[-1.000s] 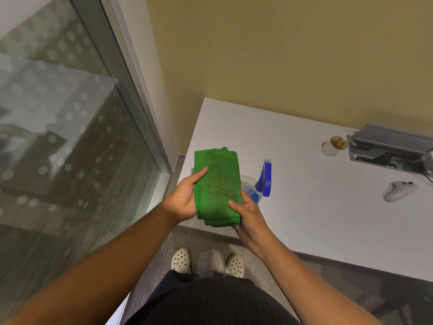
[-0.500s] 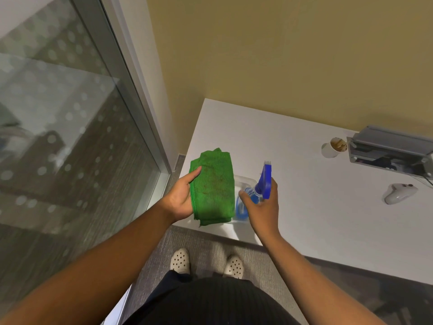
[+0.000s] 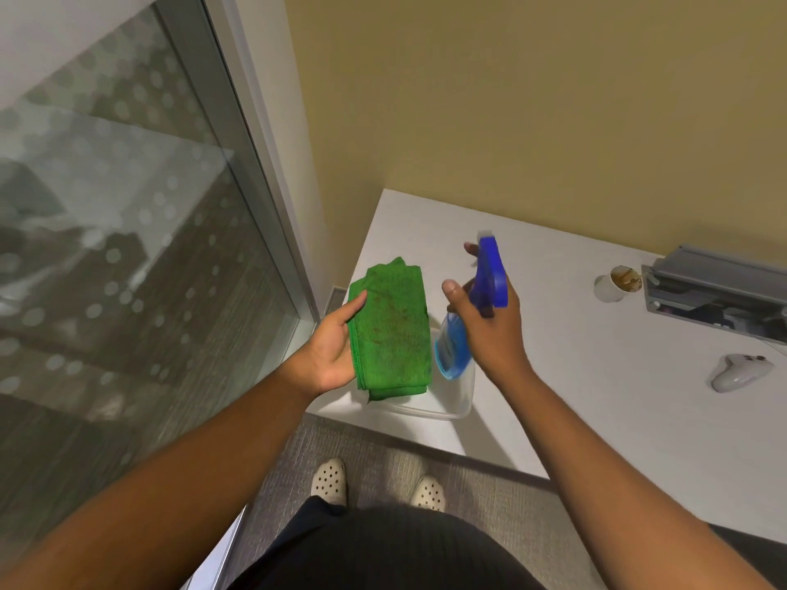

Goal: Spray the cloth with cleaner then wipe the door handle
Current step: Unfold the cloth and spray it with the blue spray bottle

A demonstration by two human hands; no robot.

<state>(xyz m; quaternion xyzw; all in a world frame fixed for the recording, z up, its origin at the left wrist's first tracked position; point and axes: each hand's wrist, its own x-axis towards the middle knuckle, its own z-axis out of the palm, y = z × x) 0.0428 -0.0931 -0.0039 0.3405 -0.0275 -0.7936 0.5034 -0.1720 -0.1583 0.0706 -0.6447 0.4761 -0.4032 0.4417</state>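
Note:
A folded green cloth (image 3: 392, 330) lies across the palm of my left hand (image 3: 330, 349), thumb on its left edge, held above the white table's near left corner. My right hand (image 3: 489, 325) grips a spray bottle (image 3: 453, 349) with a blue trigger head (image 3: 492, 276), lifted off the table just right of the cloth. The bottle's clear body with blue liquid tilts toward the cloth. One fingertip shows beyond the nozzle. No door handle is in sight.
A clear plastic container (image 3: 451, 398) sits on the white table (image 3: 596, 376) under my hands. A paper cup (image 3: 613, 285), a grey device (image 3: 719, 291) and a white controller (image 3: 741, 370) lie to the right. A glass door (image 3: 106, 270) with a metal frame stands left.
My right hand left the cloth, took hold of the spray bottle and lifted it out of the container. The left hand kept the cloth, shifting it slightly left.

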